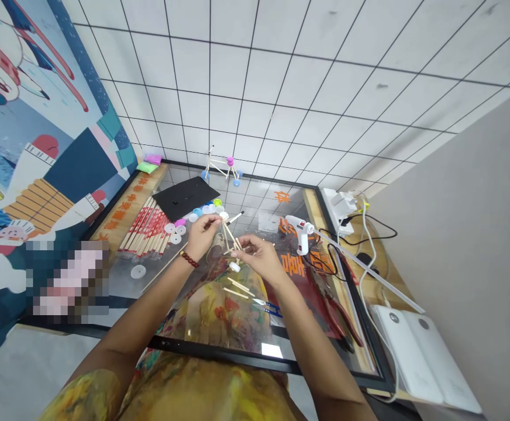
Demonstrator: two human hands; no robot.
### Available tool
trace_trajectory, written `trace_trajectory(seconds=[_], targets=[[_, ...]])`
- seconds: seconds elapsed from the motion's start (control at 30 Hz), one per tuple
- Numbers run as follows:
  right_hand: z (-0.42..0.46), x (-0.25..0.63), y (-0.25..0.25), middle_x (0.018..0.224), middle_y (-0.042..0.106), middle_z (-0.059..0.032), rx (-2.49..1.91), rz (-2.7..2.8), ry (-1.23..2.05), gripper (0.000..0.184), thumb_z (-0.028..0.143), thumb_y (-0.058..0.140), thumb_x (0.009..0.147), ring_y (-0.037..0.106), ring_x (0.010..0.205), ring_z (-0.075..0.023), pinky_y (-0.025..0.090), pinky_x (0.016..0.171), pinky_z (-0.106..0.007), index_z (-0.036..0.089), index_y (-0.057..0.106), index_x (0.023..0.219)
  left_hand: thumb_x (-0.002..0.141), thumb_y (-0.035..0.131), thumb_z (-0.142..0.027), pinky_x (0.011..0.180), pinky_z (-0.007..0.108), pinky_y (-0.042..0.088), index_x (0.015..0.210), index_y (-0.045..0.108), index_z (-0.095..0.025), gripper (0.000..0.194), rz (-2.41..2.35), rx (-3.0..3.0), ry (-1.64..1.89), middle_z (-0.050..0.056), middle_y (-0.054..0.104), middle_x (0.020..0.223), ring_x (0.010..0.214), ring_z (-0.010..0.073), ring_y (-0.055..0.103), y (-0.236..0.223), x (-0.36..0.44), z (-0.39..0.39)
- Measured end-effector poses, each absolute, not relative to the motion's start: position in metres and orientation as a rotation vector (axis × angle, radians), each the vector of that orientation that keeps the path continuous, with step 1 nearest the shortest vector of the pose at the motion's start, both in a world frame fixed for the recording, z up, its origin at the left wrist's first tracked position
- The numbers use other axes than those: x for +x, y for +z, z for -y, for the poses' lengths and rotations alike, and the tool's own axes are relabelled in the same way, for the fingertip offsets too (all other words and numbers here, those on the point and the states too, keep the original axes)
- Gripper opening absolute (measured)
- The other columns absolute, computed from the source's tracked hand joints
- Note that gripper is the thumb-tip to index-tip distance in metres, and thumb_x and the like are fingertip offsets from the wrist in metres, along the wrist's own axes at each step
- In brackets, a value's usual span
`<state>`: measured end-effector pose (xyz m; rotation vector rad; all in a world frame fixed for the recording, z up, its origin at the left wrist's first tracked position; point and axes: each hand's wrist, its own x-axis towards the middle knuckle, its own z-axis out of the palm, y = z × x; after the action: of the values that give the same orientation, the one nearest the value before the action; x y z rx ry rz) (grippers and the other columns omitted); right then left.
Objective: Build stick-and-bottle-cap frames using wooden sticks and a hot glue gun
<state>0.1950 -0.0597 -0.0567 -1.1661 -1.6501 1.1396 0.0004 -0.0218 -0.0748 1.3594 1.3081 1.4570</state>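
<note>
The left hand (206,233) and the right hand (259,256) hold a small stick frame (229,235) between them, above the middle of the table (220,352). The left fingers are pinched together at the frame's upper end, beside a white cap; the right fingers are clamped on its lower end. A dark-tipped stick (236,218) slants up from the top of the frame.

Just below the frame is another white cap (234,266), with loose sticks (240,287) nearer the person and blue-handled snips (267,305) beside them. To the left are bundled sticks (147,228) in red-and-white wrapping, near a black sheet (187,199) and a row of coloured caps (197,212). A stick model (222,166) with blue wheels stands at the far edge. To the right lie a white glue gun (301,232) and red-handled pliers (340,318).
</note>
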Motion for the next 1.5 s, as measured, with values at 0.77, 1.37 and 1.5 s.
trace_trajectory(seconds=[0.77, 1.37, 1.5], targets=[[0.012, 0.19, -0.042, 0.091, 0.072, -0.0049, -0.89, 1.932, 0.696, 0.02, 0.036, 0.061, 0.093, 0.066, 0.08, -0.0178, 0.051, 0.076, -0.031, 0.025, 0.076, 0.1, 0.072, 0.071, -0.016, 0.103, 0.041, 0.049, 0.1, 0.072, -0.018, 0.027, -1.18, 1.473, 1.498, 0.009, 0.074, 0.109, 0.109, 0.0228, 0.067, -0.081, 0.011, 0.006], [0.021, 0.184, -0.039, 0.081, 0.067, -0.0067, -1.233, 1.993, 0.136, 0.019, 0.029, 0.055, 0.094, 0.061, 0.07, -0.0196, 0.046, 0.068, -0.032, 0.02, 0.072, 0.097, 0.079, 0.067, -0.032, 0.071, 0.029, 0.052, 0.085, 0.071, -0.015, 0.018, -1.27, 1.363, 1.129, 0.003, 0.07, 0.078, 0.071, 0.0166, 0.065, -0.074, 0.011, 0.074], [0.024, 0.19, -0.037, 0.098, 0.069, -0.0093, -1.242, 1.951, 0.155, 0.016, 0.031, 0.06, 0.09, 0.065, 0.089, -0.0242, 0.048, 0.081, -0.037, 0.021, 0.071, 0.096, 0.087, 0.06, -0.035, 0.086, 0.034, 0.052, 0.096, 0.076, -0.018, 0.025, -1.286, 1.619, 1.076, 0.007, 0.072, 0.095, 0.091, 0.0217, 0.066, -0.068, -0.003, 0.059]])
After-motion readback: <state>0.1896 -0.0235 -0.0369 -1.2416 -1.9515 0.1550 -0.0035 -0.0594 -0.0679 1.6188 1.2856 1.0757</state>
